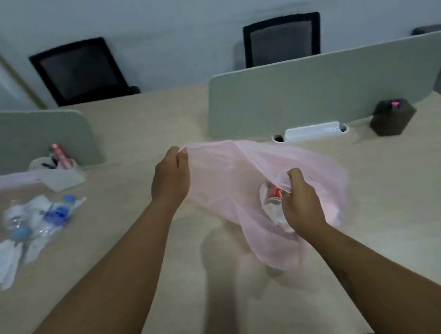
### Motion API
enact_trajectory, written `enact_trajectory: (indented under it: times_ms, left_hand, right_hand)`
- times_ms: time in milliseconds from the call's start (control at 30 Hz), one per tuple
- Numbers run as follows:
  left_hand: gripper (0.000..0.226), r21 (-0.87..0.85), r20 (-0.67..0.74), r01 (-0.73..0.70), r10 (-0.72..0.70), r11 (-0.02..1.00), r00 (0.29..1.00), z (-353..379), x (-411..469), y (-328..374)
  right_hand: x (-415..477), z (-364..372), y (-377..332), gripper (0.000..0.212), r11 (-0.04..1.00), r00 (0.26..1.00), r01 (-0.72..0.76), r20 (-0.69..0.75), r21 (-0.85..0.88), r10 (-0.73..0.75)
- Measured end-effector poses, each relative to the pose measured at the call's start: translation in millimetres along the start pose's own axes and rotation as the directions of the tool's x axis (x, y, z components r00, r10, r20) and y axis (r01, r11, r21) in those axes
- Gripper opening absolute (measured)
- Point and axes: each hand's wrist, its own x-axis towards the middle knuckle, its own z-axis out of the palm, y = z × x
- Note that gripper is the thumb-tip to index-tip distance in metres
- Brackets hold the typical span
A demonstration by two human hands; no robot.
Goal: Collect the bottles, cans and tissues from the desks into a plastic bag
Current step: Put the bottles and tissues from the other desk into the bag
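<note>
A thin pink plastic bag (313, 168) hangs above the middle of the desk. My left hand (170, 178) pinches its rim at the far left. My right hand (299, 202) grips the near rim. Inside the bag I see a red and white can (273, 194) and some white tissue (273, 211). On the desk at the left lie clear plastic bottles with blue caps (54, 215) among crumpled white tissues (1, 262).
Grey divider panels (327, 84) stand at the back of the desk (134, 126). A white power strip (311, 131) and a dark hexagonal holder (392, 119) sit by the right panel. A white pen tray (58, 174) sits by the left panel. Two black chairs (81, 72) stand beyond.
</note>
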Motion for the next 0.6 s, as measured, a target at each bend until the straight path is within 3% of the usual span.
enact_trajectory:
  times_ms: [100, 267, 367, 467, 600]
  left_hand:
    - [0.030, 0.036, -0.009, 0.126, -0.126, 0.991, 0.992, -42, 5, -42]
    - [0.069, 0.049, -0.042, 0.347, -0.345, 0.937, 0.938, -116, -16, -113]
    - [0.076, 0.097, -0.133, 0.432, -0.418, 0.897, 0.899, -158, -34, -169]
    - [0.085, 0.215, -0.203, 0.559, -0.523, 0.801, 0.828, -195, -43, -226]
    - [0.097, 0.367, -0.182, 0.600, -0.578, 0.711, 0.796, -224, -34, -298]
  right_hand:
    - [8, 41, -29, 0.016, 0.994, 0.987, 0.091, 0.126, 0.060, -0.098]
    - [5, 111, -84, 0.015, 0.970, 0.922, 0.230, 0.301, 0.075, -0.242]
    - [-7, 150, -119, 0.016, 0.927, 0.849, 0.374, 0.387, 0.041, -0.359]
    - [-23, 188, -150, 0.018, 0.831, 0.724, 0.557, 0.487, 0.005, -0.488]
    - [-42, 242, -183, 0.020, 0.763, 0.661, 0.644, 0.539, -0.051, -0.522]
